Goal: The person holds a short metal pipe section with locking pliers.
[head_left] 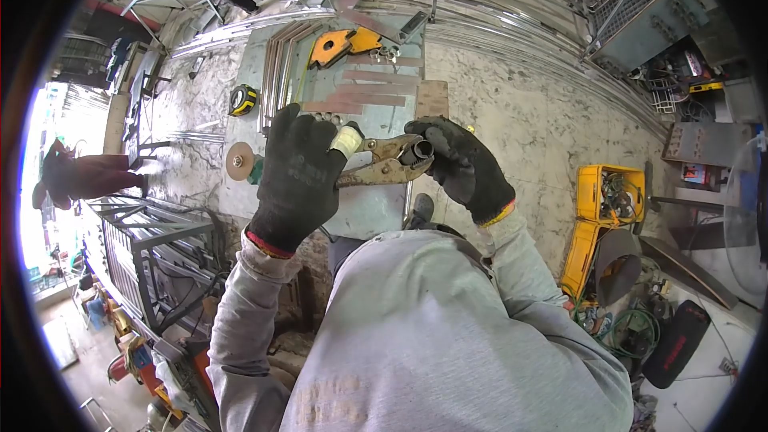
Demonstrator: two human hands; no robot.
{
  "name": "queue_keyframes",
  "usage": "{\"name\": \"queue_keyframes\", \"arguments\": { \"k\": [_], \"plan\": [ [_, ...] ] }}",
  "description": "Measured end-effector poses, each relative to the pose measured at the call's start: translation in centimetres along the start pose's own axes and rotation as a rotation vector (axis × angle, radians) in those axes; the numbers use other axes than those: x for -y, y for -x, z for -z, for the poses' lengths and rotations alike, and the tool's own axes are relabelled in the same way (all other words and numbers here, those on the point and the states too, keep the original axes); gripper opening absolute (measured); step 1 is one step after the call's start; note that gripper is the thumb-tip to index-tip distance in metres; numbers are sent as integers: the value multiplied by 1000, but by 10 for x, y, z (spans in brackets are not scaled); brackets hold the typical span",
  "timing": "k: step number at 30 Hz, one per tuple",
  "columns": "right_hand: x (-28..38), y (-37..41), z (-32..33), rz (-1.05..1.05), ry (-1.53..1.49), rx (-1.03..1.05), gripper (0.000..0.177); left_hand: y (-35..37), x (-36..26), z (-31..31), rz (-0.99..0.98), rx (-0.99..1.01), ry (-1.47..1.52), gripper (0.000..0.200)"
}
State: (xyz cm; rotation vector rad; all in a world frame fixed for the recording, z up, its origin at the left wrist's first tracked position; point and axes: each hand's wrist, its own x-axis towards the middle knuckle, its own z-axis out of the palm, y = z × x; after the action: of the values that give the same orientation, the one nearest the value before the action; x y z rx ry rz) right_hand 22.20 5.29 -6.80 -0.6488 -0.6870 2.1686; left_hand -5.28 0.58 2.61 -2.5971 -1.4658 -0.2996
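My left hand [298, 172], in a black glove with white tape on one finger, is closed around the handles of worn locking pliers [382, 163]. Between the jaws sits a short piece of round metal tube [418, 151], its open end showing. My right hand [466, 166], also in a black glove, has its fingers curled at the jaw end and pressed on the tube piece. Its fingertips are partly hidden. Both hands are held above a metal-topped work table [372, 214].
On the table lie orange welding magnets [330, 48], flat metal strips [372, 90] and a bent rod frame [280, 64]. A yellow tape measure [242, 100] and a grinder disc [238, 161] are at left. Right stands an open yellow toolbox [588, 200]. Two other people are farther off.
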Motion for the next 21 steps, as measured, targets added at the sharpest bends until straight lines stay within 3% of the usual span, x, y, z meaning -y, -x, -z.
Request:
{"name": "queue_keyframes", "arguments": {
  "k": [1, 3, 9, 14, 21],
  "plan": [
    [0, 0, 0, 28, 41, 23, 41, -2, -1, 2, 1, 1, 0, 67],
    [1, 0, 1, 54, 82, 47, 41, -6, -3, 8, -22, -63, -16, 32],
    [5, 1, 3, 40, 82, 54, 40, -9, 5, 14, -62, -20, 5, 29],
    [15, -3, -2, 152, 458, 81, 47, -9, 5, 14, -67, -49, 6, 32],
    [31, 2, -13, 131, 533, 42, 42, -11, 5, 17, -73, -45, 8, 36]
  ]
}}
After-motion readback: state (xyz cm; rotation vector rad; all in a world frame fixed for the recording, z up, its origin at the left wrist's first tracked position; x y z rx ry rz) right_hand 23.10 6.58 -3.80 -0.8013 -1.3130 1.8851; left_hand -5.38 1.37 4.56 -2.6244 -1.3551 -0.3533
